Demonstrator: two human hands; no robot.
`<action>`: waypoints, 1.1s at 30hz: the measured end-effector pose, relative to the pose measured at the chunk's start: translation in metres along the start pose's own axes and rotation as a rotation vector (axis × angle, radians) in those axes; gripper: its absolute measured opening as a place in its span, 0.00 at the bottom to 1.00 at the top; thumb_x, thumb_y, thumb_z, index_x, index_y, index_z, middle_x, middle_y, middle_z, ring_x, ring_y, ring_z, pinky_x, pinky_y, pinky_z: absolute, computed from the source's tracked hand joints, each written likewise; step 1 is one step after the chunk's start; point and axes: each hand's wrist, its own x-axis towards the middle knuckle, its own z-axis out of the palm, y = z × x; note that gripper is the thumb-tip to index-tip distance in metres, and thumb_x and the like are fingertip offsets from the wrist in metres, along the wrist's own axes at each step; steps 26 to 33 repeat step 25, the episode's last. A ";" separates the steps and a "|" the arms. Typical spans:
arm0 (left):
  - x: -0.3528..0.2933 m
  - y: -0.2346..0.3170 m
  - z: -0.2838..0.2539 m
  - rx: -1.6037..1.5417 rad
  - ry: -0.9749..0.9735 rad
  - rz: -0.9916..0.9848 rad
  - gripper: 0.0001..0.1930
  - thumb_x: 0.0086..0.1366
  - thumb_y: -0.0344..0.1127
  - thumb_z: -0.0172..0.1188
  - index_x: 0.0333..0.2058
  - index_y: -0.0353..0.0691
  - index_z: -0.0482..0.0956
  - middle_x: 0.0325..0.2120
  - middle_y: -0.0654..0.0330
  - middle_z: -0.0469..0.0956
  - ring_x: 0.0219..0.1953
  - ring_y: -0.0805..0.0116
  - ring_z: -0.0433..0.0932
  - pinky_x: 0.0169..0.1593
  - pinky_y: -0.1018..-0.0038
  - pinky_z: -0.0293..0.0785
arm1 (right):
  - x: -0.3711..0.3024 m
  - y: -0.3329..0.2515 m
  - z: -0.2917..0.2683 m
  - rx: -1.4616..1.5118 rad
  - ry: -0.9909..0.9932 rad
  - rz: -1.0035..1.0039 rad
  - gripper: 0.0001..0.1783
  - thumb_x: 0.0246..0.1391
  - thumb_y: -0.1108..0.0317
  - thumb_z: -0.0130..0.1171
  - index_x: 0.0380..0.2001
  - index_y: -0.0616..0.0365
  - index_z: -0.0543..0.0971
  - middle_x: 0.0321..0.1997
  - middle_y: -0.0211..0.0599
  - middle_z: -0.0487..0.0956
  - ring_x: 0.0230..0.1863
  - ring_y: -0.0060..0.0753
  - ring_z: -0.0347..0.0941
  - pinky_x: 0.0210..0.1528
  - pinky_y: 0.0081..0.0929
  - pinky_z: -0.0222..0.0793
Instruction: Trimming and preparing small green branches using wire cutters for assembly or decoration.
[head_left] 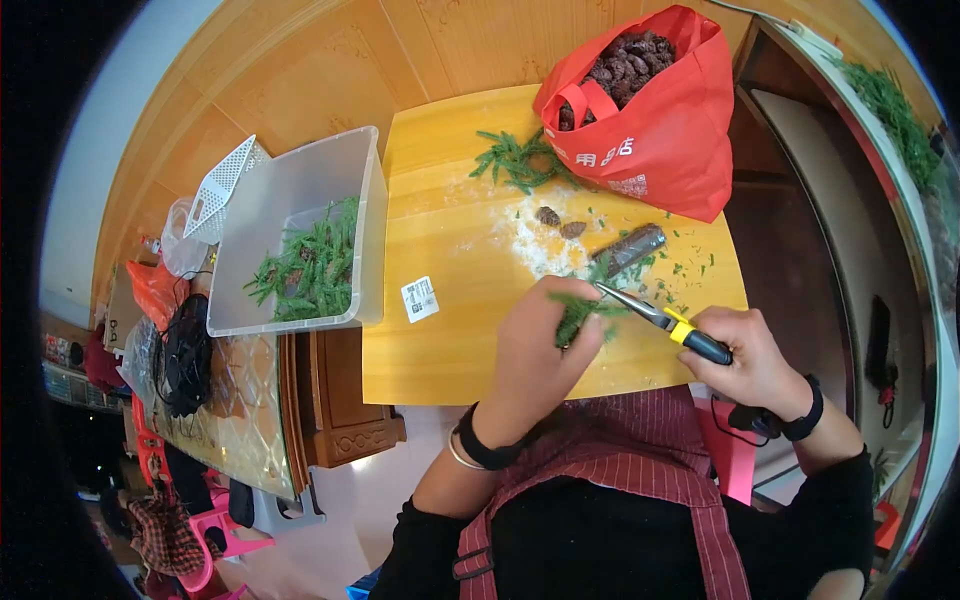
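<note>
Above the near part of the yellow table [430, 365], my left hand [535, 345] is closed around a green fir sprig [575, 318]. My right hand [745, 350] grips long-nose pliers [665, 318] with yellow and black handles. Their metal tip reaches the sprig beside my left fingers; whether the jaws pinch anything is too small to tell. Just beyond lies a dark roll in clear wrap [630, 250]. Two small pine cones [560, 222] rest near a patch of white powder [540, 250], with green needle clippings scattered to the right.
At the back right stands a red bag [680, 140] full of pine cones, with a green sprig [515, 160] beside it. To the left, a clear plastic bin [372, 230] holds greenery. A white label card [419, 299] lies on the table. A white perforated basket [225, 190] is farther left.
</note>
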 end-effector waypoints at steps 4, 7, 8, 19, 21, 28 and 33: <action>-0.002 0.005 0.000 -0.248 -0.005 -0.200 0.07 0.57 0.28 0.56 0.36 0.38 0.71 0.30 0.66 0.74 0.26 0.83 0.68 0.29 0.84 0.64 | -0.002 0.004 0.001 -0.001 -0.007 -0.003 0.08 0.37 0.73 0.61 0.17 0.63 0.71 0.18 0.41 0.70 0.29 0.45 0.72 0.32 0.30 0.67; 0.003 0.003 -0.010 -0.696 -0.173 -0.474 0.10 0.57 0.28 0.56 0.38 0.38 0.71 0.31 0.64 0.74 0.28 0.82 0.69 0.31 0.83 0.65 | 0.005 0.015 0.001 -0.088 0.121 -0.350 0.08 0.37 0.73 0.61 0.19 0.63 0.72 0.20 0.41 0.71 0.32 0.47 0.72 0.38 0.32 0.67; 0.003 0.004 -0.011 -0.695 -0.171 -0.474 0.10 0.57 0.28 0.56 0.38 0.38 0.71 0.31 0.64 0.74 0.28 0.82 0.69 0.31 0.83 0.65 | 0.006 0.013 0.001 -0.091 0.145 -0.379 0.08 0.36 0.73 0.61 0.19 0.63 0.72 0.20 0.41 0.72 0.34 0.47 0.71 0.40 0.33 0.67; 0.004 0.008 -0.008 -0.279 -0.112 -0.319 0.09 0.56 0.27 0.56 0.37 0.37 0.71 0.29 0.60 0.73 0.30 0.75 0.72 0.31 0.78 0.68 | 0.003 0.007 0.004 -0.091 0.262 -0.376 0.10 0.36 0.74 0.61 0.14 0.63 0.69 0.16 0.38 0.69 0.25 0.39 0.70 0.27 0.27 0.65; 0.004 -0.002 -0.001 -0.044 -0.023 -0.052 0.08 0.56 0.27 0.56 0.36 0.37 0.71 0.28 0.61 0.73 0.28 0.77 0.71 0.30 0.79 0.67 | -0.001 -0.002 0.003 0.083 0.088 0.009 0.10 0.38 0.74 0.60 0.15 0.63 0.68 0.14 0.36 0.65 0.20 0.32 0.65 0.23 0.26 0.60; 0.001 -0.004 0.002 0.143 0.067 0.154 0.07 0.56 0.26 0.55 0.36 0.39 0.73 0.25 0.61 0.75 0.24 0.64 0.74 0.31 0.79 0.69 | -0.005 -0.002 0.007 0.180 0.069 0.009 0.09 0.41 0.73 0.59 0.16 0.62 0.69 0.14 0.35 0.62 0.18 0.29 0.61 0.21 0.26 0.55; 0.001 -0.004 0.002 0.143 0.067 0.154 0.07 0.56 0.26 0.55 0.36 0.39 0.73 0.25 0.61 0.75 0.24 0.64 0.74 0.31 0.79 0.69 | -0.005 -0.002 0.007 0.180 0.069 0.009 0.09 0.41 0.73 0.59 0.16 0.62 0.69 0.14 0.35 0.62 0.18 0.29 0.61 0.21 0.26 0.55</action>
